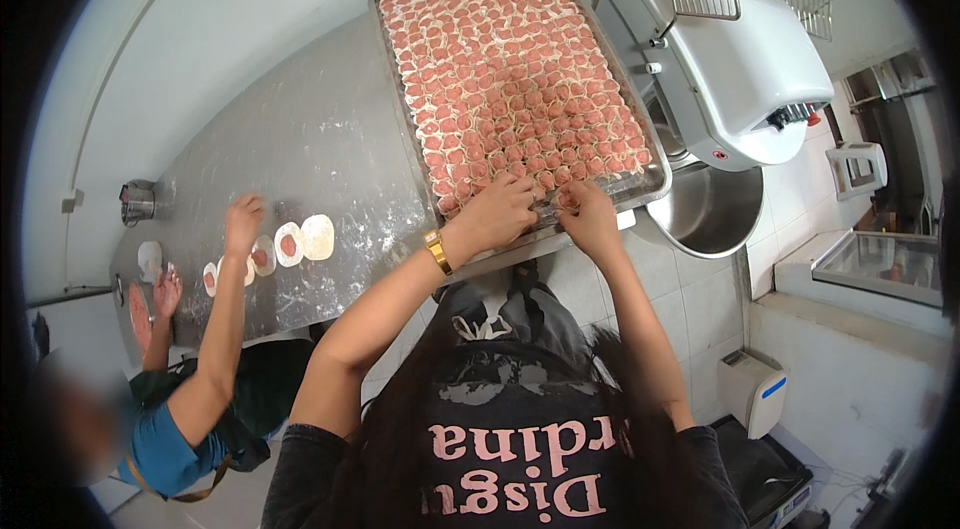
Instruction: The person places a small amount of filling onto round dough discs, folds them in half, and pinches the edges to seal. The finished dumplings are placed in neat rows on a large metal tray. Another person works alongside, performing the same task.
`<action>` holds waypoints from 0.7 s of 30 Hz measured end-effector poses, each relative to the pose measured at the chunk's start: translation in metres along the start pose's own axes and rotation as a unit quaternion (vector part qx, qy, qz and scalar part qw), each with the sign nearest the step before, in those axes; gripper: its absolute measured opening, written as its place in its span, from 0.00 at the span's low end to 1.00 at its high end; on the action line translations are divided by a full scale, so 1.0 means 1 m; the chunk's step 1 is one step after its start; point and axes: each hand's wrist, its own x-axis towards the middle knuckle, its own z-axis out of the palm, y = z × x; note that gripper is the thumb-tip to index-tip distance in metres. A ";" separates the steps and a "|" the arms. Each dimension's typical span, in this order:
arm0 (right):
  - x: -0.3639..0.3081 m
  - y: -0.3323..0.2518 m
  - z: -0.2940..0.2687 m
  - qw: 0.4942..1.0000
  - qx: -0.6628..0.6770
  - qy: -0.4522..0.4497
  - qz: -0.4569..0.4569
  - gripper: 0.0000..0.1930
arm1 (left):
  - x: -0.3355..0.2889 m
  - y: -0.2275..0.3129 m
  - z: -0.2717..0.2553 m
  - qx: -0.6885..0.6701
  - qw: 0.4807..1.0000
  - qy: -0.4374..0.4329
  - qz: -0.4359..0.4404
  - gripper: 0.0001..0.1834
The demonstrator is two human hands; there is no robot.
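A large metal tray [655, 184] holds tight rows of small open-topped dumplings [510, 69] with pink meat filling and pale, floury dough edges. At the tray's near edge, my right hand [590, 219] pinches a dumpling [567, 199] between thumb and fingers. Just to its left is my left hand [495, 219], palm down, with a gold watch [437, 251] on the wrist. Its fingers are curled together over the front row of dumplings; what they hold, if anything, is hidden beneath them.
Left of the tray, a floury steel table [320, 109] carries several dough rounds [317, 237], some topped with meat. A co-worker in a blue sleeve [175, 434] reaches over them. On the right stand a white mixer [720, 59] and its steel bowl [708, 209].
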 end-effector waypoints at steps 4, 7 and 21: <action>0.003 0.006 0.007 1.000 -0.007 -0.018 -0.015 0.15 | 0.003 0.002 -0.003 0.022 0.999 0.007 -0.023 0.04; 0.003 0.005 0.012 0.999 -0.017 -0.013 -0.040 0.15 | 0.004 0.002 -0.006 0.025 0.999 -0.003 -0.035 0.05; 0.006 -0.005 0.028 0.989 -0.075 -0.075 -0.105 0.11 | -0.009 -0.003 0.010 -0.059 0.990 0.053 -0.119 0.19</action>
